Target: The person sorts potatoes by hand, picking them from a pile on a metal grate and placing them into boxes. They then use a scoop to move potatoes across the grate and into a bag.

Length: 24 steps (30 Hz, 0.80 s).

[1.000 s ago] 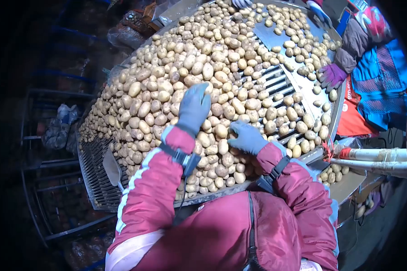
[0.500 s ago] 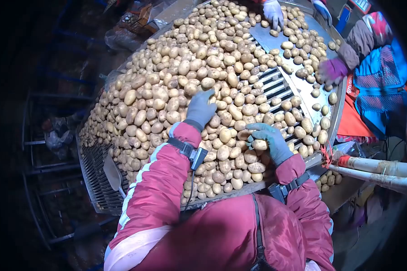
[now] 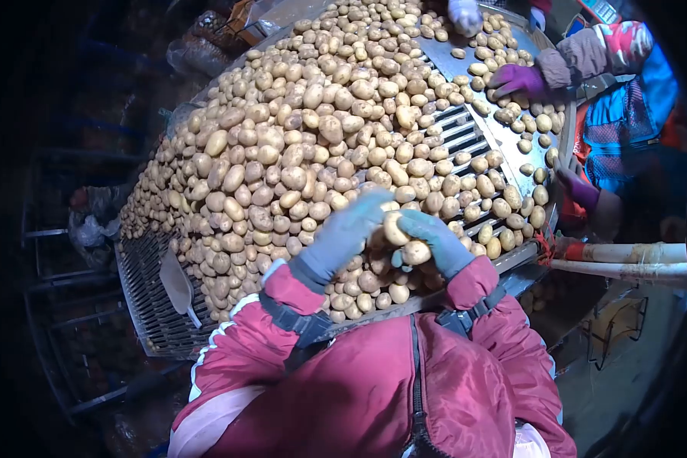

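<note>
My right hand (image 3: 440, 243), in a grey-green glove, is closed around a potato (image 3: 416, 253) low over the near side of the heap. Another potato (image 3: 395, 228) shows just above it, against the same fingers and between my two hands. My left hand (image 3: 349, 233), gloved in grey-blue, is beside these potatoes with its fingers pointing toward them. Motion smears its fingertips, and I cannot tell whether it grips anything. Under and around both hands lies the large heap of potatoes (image 3: 282, 164).
A slatted grate (image 3: 459, 131) and metal sheet (image 3: 515, 168) lie right of the heap. A scoop (image 3: 177, 286) rests on the left grate (image 3: 146, 278). Across the table are a co-worker's purple-gloved hand (image 3: 519, 81) and another person's white-gloved hand (image 3: 464, 15). White pipes (image 3: 626, 256) stick out at right.
My left hand has come down and right from the heap toward my right hand. My right hand has moved slightly left, and a second potato now shows at it. The purple-gloved hand moved left over potatoes.
</note>
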Motion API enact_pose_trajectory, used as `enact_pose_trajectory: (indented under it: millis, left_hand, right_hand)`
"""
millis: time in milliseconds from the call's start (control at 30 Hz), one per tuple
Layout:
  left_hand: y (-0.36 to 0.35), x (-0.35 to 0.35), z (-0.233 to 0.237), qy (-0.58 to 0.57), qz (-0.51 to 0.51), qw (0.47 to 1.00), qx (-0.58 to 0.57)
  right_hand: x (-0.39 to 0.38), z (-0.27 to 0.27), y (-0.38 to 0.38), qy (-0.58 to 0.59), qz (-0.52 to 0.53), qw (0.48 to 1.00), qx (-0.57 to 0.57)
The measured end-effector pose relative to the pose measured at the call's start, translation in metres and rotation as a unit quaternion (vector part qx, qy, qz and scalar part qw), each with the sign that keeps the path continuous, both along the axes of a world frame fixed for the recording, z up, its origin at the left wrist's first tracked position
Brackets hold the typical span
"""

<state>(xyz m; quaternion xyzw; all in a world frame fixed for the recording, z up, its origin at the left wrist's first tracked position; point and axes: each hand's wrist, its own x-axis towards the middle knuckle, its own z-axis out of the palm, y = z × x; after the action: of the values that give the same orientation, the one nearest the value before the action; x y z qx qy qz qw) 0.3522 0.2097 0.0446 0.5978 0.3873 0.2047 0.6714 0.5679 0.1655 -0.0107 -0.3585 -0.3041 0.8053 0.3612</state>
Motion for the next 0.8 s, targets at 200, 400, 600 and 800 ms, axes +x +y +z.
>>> enact_pose_trajectory:
  millis: [200, 400, 600, 800]
  left_hand:
    - [0.046, -0.132, -0.008, 0.549, 0.154, 0.592, 0.569]
    - [0.033, -0.110, -0.013, 0.563, 0.100, 0.722, 0.390]
    - [0.009, -0.003, -0.046, 0.462, 0.024, 0.800, 0.382]
    - [-0.018, -0.003, -0.046, 0.214, 0.045, 0.897, 0.385]
  right_hand:
    - [0.077, 0.060, -0.069, -0.025, -0.136, 0.986, -0.091]
    - [0.182, 0.046, -0.194, -0.214, -0.363, 0.902, -0.087]
    - [0.219, 0.028, -0.232, -0.540, -0.331, 0.774, 0.024]
    - [0.119, 0.026, -0.131, -0.354, -0.288, 0.890, -0.006]
